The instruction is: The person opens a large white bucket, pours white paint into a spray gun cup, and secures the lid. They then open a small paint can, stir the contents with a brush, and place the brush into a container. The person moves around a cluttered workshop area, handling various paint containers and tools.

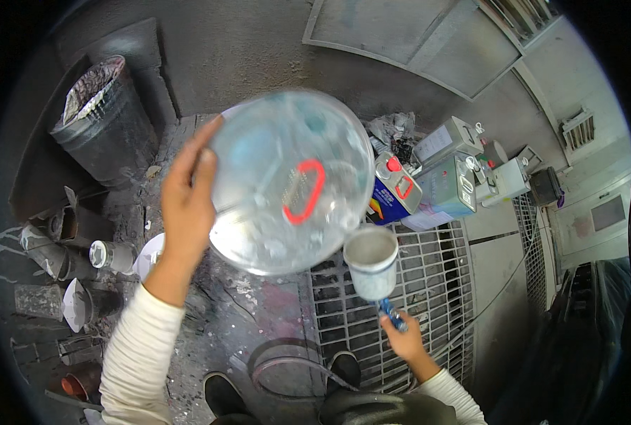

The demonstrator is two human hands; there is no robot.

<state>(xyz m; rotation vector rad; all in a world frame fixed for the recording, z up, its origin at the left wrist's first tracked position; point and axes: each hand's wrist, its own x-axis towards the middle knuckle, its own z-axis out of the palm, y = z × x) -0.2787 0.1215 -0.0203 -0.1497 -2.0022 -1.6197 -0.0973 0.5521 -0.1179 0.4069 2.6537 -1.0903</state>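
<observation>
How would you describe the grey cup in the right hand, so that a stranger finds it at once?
Start at the metal floor grate. Above its left part, the right hand holds a spray gun by its blue handle, and the grey cup sits on top. Unlike the big clear can beside it, it is small, opaque and open-topped.

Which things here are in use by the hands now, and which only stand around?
In use:
left hand tilting the clear round can
right hand holding the spray gun cup

Standing around:
blue can
bin
floor grate
</observation>
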